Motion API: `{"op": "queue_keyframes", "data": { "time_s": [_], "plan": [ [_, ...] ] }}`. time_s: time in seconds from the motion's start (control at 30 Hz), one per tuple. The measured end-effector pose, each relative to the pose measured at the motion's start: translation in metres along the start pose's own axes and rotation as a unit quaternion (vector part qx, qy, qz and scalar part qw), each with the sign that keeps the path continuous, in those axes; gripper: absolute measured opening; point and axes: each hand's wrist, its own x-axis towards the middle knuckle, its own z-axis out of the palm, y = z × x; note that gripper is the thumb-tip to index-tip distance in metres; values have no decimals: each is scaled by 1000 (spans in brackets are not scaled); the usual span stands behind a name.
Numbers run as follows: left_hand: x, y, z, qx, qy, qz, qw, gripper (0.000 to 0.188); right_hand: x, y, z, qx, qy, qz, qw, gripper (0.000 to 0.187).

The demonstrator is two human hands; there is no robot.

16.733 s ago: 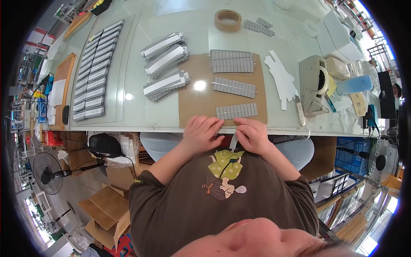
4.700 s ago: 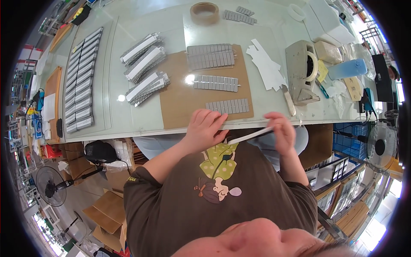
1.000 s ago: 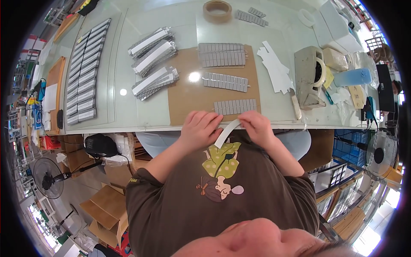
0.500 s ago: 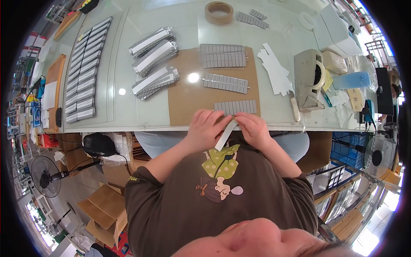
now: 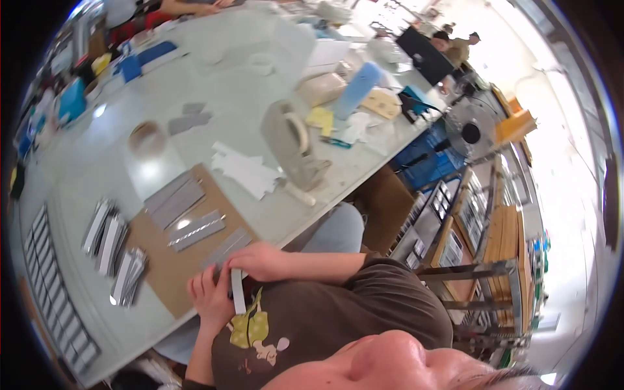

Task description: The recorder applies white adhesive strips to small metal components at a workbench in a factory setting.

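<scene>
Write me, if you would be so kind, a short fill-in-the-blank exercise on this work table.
1. A flat, narrow, ____ strip shows between the person's left hand and right hand.
2. Grey, segmented flat pieces lie on a rectangular ____ sheet.
3. Just left of that in the picture lie ____ white-topped grey bundles.
4. The smooth, cylindrical bottle on the pale, glossy table is coloured ____.

Missing words: white; brown; three; blue.

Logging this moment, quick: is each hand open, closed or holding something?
Left hand: fingers bent; whether it grips anything cannot be told.
Right hand: closed, holding the white strip.
</scene>
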Motion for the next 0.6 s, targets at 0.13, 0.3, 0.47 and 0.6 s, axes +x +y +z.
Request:
{"op": "queue_keyframes", "data": {
  "time_s": [0.13, 0.3, 0.47, 0.6],
  "plan": [
    [3, -4, 7, 2, 12, 4, 1000, 51, 6, 2, 0, -5, -29, 29, 999, 29],
    [8, 0, -4, -51, -4, -4, 999, 50, 2, 4, -9, -59, -98, 81, 990, 27],
    [-3, -1, -1, -88, 49, -24, 995, 49, -22, 23, -40, 206, 45, 154, 965, 15],
    [-8, -3, -5, -65, 69, -30, 995, 45, -21, 39, -52, 469, 143, 263, 831, 14]
  ]
}}
